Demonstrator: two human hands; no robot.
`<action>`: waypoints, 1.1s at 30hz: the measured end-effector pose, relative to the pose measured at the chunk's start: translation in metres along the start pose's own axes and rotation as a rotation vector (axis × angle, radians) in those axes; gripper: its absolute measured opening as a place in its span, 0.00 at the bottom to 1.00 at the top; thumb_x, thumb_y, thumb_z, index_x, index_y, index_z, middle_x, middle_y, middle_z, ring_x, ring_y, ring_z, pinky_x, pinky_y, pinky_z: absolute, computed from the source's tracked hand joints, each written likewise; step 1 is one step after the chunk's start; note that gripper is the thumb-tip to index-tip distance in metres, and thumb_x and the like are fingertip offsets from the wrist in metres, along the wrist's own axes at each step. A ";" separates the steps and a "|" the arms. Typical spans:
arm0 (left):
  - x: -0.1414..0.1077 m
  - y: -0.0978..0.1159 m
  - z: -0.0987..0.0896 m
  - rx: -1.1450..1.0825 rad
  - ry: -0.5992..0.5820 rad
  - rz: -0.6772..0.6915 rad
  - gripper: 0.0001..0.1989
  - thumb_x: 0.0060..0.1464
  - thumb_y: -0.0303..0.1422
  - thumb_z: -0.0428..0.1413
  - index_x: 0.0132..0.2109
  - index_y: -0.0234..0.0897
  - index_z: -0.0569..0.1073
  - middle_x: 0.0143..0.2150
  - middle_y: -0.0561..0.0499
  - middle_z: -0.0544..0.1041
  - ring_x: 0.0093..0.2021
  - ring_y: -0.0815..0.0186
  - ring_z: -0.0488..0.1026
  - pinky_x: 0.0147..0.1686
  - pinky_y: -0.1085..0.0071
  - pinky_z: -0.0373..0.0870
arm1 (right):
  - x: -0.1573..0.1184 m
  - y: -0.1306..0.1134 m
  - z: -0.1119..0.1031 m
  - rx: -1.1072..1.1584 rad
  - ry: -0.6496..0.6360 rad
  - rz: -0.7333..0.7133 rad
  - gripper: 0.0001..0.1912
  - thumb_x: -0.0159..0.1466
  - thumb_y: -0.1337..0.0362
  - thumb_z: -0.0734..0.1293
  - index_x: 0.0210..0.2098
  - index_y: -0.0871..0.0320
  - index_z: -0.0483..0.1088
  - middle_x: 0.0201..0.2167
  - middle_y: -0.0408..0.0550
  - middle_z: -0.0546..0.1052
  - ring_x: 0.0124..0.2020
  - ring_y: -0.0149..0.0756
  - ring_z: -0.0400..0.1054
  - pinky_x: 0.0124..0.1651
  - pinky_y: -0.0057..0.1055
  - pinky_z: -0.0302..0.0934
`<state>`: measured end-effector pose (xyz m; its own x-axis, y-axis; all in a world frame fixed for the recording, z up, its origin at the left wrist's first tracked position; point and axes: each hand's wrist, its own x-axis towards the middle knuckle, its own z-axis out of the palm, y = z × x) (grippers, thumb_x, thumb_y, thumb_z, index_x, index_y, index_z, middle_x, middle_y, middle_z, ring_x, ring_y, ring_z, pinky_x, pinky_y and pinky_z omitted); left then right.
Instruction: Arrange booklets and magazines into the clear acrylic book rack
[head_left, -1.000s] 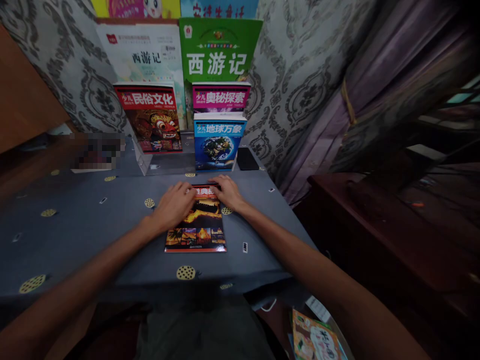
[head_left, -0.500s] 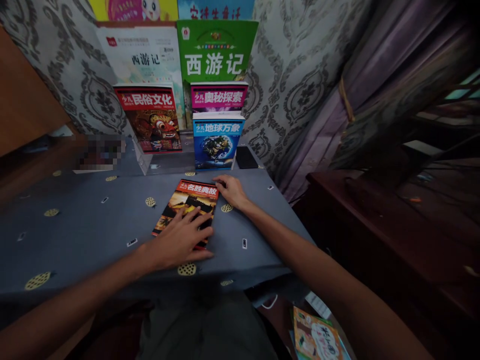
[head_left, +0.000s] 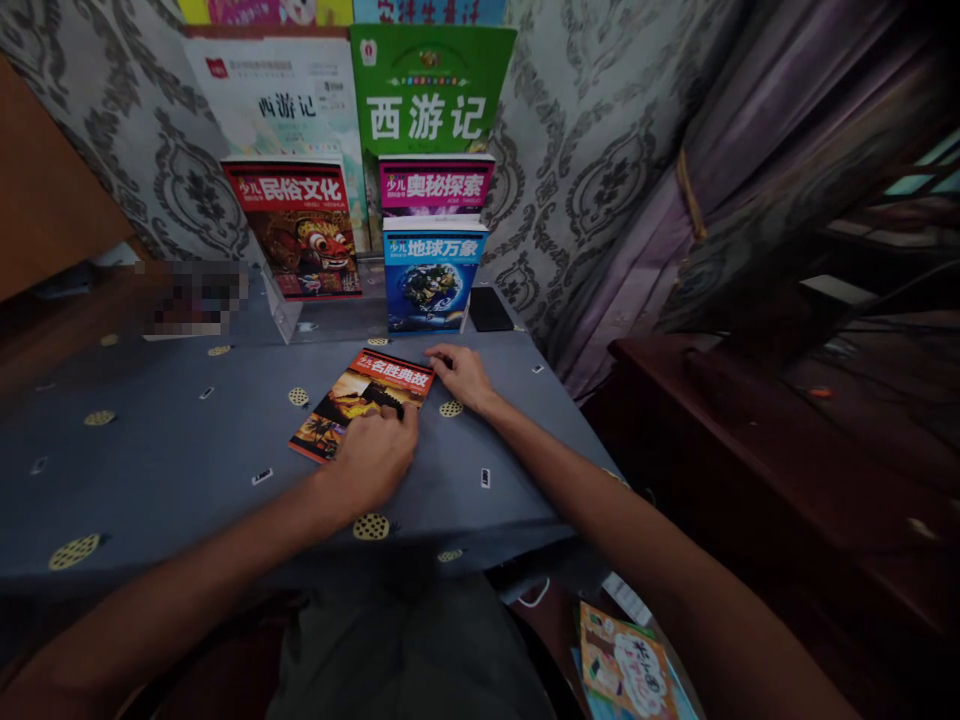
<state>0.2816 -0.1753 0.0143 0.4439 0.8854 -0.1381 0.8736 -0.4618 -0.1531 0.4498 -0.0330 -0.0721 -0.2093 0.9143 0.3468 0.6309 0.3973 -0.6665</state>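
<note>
A book with a red title band and a yellow and black picture (head_left: 345, 396) lies flat and slanted on the patterned blue-grey tablecloth (head_left: 187, 430). My left hand (head_left: 375, 452) is closed at its lower right part, with the fingers bent in over the cover and its thumb hidden. At the book's upper right corner my right hand (head_left: 462, 376) pinches the edge between thumb and bent forefinger. Behind the book, a clear stand (head_left: 281, 312) holds upright a red mask book (head_left: 311, 240) and a blue globe book (head_left: 431, 285).
A pink-banded book (head_left: 435, 185), a green book (head_left: 427, 90) and a white book (head_left: 285, 100) stand further back. A dark flat object (head_left: 491, 309) lies right of the stand. More books (head_left: 626, 665) are low at the right, below a dark red cabinet (head_left: 720, 450).
My left hand's spread fingers have curled in at the book's right side. The book has turned slightly, its lower end shifting left. My right hand stays at the corner.
</note>
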 end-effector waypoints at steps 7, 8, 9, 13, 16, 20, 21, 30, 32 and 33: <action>0.002 -0.007 0.001 -0.029 0.037 0.008 0.17 0.65 0.28 0.45 0.55 0.23 0.70 0.38 0.31 0.80 0.40 0.44 0.81 0.38 0.56 0.75 | 0.001 0.001 -0.003 0.059 0.054 0.009 0.15 0.64 0.69 0.63 0.46 0.58 0.79 0.38 0.49 0.82 0.39 0.40 0.74 0.47 0.36 0.67; 0.003 -0.011 0.001 -0.034 0.037 0.007 0.16 0.65 0.29 0.45 0.54 0.24 0.70 0.37 0.32 0.80 0.40 0.44 0.81 0.38 0.56 0.74 | 0.002 0.002 -0.003 0.068 0.062 0.013 0.15 0.64 0.69 0.63 0.46 0.58 0.79 0.39 0.49 0.82 0.39 0.39 0.74 0.47 0.36 0.67; 0.004 -0.015 0.001 -0.041 0.037 0.004 0.16 0.65 0.29 0.45 0.53 0.25 0.71 0.37 0.33 0.80 0.40 0.45 0.81 0.38 0.56 0.74 | 0.002 0.003 -0.003 0.077 0.069 0.017 0.15 0.64 0.68 0.63 0.46 0.58 0.79 0.39 0.49 0.82 0.39 0.39 0.75 0.47 0.37 0.67; 0.009 -0.030 0.000 -0.093 0.040 0.013 0.16 0.65 0.31 0.45 0.51 0.29 0.73 0.41 0.36 0.81 0.42 0.51 0.80 0.43 0.59 0.72 | 0.007 0.010 0.000 0.117 0.084 0.029 0.15 0.64 0.69 0.63 0.45 0.58 0.79 0.37 0.47 0.82 0.39 0.39 0.75 0.46 0.36 0.68; 0.011 -0.035 -0.002 -0.124 0.037 0.019 0.16 0.65 0.31 0.45 0.49 0.31 0.75 0.42 0.37 0.81 0.42 0.53 0.79 0.45 0.60 0.71 | 0.008 0.013 0.002 0.147 0.082 0.032 0.15 0.65 0.69 0.62 0.45 0.57 0.79 0.35 0.46 0.82 0.38 0.39 0.76 0.46 0.36 0.69; 0.010 -0.035 -0.007 -0.146 0.018 0.000 0.17 0.65 0.31 0.44 0.49 0.32 0.76 0.42 0.37 0.81 0.42 0.53 0.79 0.45 0.59 0.71 | 0.008 0.014 0.003 0.165 0.073 0.027 0.15 0.65 0.69 0.62 0.45 0.55 0.79 0.35 0.46 0.82 0.38 0.39 0.77 0.46 0.37 0.71; 0.009 -0.034 -0.008 -0.151 0.015 0.001 0.17 0.65 0.31 0.44 0.49 0.32 0.76 0.43 0.37 0.81 0.42 0.52 0.79 0.45 0.59 0.71 | 0.007 0.013 0.003 0.165 0.071 0.026 0.15 0.65 0.69 0.62 0.45 0.56 0.79 0.35 0.46 0.82 0.39 0.39 0.77 0.46 0.37 0.71; 0.007 -0.030 -0.008 -0.132 0.006 0.011 0.17 0.65 0.32 0.44 0.45 0.32 0.77 0.42 0.36 0.81 0.43 0.51 0.79 0.44 0.59 0.71 | 0.007 0.011 0.002 0.120 0.056 0.037 0.15 0.65 0.69 0.62 0.45 0.58 0.78 0.35 0.48 0.82 0.37 0.39 0.77 0.46 0.37 0.70; 0.003 -0.023 -0.005 -0.118 0.021 -0.019 0.16 0.66 0.34 0.46 0.46 0.30 0.77 0.42 0.36 0.81 0.43 0.50 0.80 0.43 0.60 0.71 | 0.006 0.008 0.001 0.100 0.054 0.034 0.15 0.65 0.70 0.61 0.45 0.58 0.78 0.34 0.48 0.82 0.38 0.39 0.77 0.47 0.37 0.70; 0.001 -0.020 -0.003 -0.104 0.024 -0.033 0.16 0.66 0.35 0.47 0.47 0.30 0.76 0.42 0.35 0.81 0.43 0.50 0.80 0.42 0.60 0.71 | 0.005 0.006 0.000 0.087 0.056 0.030 0.15 0.65 0.70 0.61 0.45 0.58 0.78 0.35 0.48 0.81 0.39 0.39 0.76 0.48 0.37 0.69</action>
<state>0.2656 -0.1652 0.0199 0.4183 0.9016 -0.1106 0.9032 -0.4258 -0.0549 0.4524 -0.0264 -0.0748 -0.1480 0.9209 0.3606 0.5688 0.3776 -0.7307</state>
